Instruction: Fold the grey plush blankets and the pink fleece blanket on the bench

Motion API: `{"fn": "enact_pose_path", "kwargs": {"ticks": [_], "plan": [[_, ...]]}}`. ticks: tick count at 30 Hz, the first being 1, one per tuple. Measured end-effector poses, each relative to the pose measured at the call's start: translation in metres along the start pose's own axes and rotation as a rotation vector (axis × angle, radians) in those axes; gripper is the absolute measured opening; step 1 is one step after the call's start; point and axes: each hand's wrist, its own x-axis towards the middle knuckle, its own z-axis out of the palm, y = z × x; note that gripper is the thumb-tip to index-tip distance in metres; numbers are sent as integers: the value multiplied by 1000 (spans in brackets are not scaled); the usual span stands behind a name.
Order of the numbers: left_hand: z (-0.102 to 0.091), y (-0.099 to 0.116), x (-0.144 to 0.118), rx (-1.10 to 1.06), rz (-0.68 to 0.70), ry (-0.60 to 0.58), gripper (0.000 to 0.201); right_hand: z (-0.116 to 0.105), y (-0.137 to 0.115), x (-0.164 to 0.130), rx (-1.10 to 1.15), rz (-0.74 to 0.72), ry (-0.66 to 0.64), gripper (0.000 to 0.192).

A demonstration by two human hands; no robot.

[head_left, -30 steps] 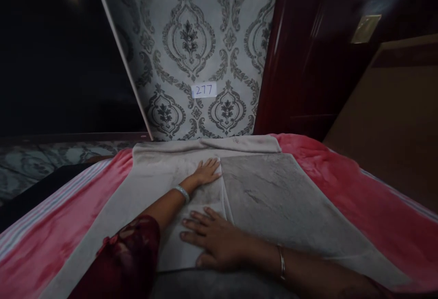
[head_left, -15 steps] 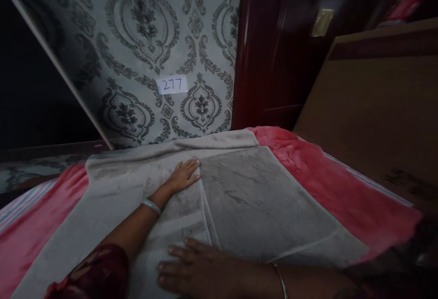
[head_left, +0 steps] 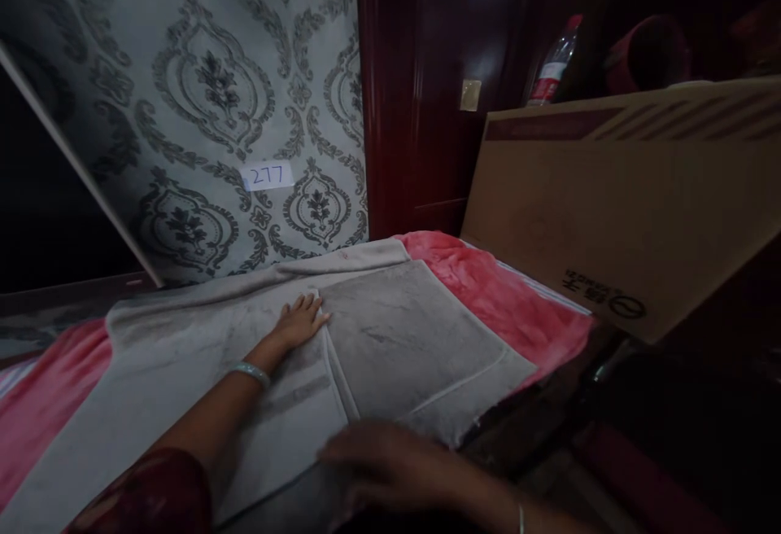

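Note:
A grey towel (head_left: 403,339) lies spread on a pink blanket (head_left: 500,294), its right part folded over so an edge runs down the middle. My left hand (head_left: 298,321) rests flat on the towel beside that folded edge, fingers apart, with a bangle on the wrist. My right hand (head_left: 390,465) hovers low at the towel's near edge, fingers spread and blurred; whether it touches the cloth is unclear. Neither hand holds anything.
A large cardboard box (head_left: 616,208) stands right of the bed. Behind it are a plastic bottle (head_left: 552,62) and a dark red door (head_left: 439,86). Patterned wallpaper carries a paper label reading 277 (head_left: 268,176). The left side is dark.
The view has swung to the right, bringing the cardboard box and bottle into sight. My right hand has slid along the near edge and lifted slightly; my left hand stays flat on the towel.

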Motion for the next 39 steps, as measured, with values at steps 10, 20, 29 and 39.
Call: {"fn": "enact_pose_path", "kwargs": {"ticks": [10, 20, 29, 39], "plan": [[41, 96, -96, 78, 434, 42, 63, -105, 128, -131, -365, 827, 703, 43], [37, 137, -97, 77, 605, -80, 62, -122, 140, -168, -368, 1130, 701, 36], [48, 170, -97, 39, 599, 28, 61, -116, 119, -165, -482, 1141, 712, 23], [62, 212, -99, 243, 555, 127, 46, -126, 129, -154, -75, 1065, 995, 13]]}}
